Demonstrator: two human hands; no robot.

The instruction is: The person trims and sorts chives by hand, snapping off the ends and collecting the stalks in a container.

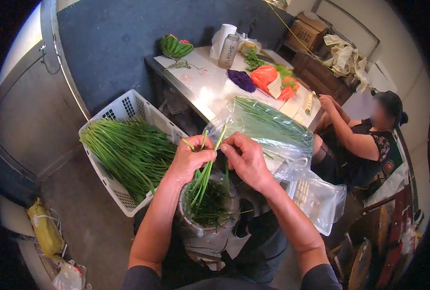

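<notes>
The left hand (191, 157) is closed around slender green stalks (205, 180), while the right hand (246, 158) pinches at their upper part, above a round greyish bucket (232, 205).

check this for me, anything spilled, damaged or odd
Two small things: pinkish smears mark the table near the cut watermelon, perhaps juice; and a green strand pokes past the rim of the bucket, below the held stalks, instead of lying inside.
</notes>
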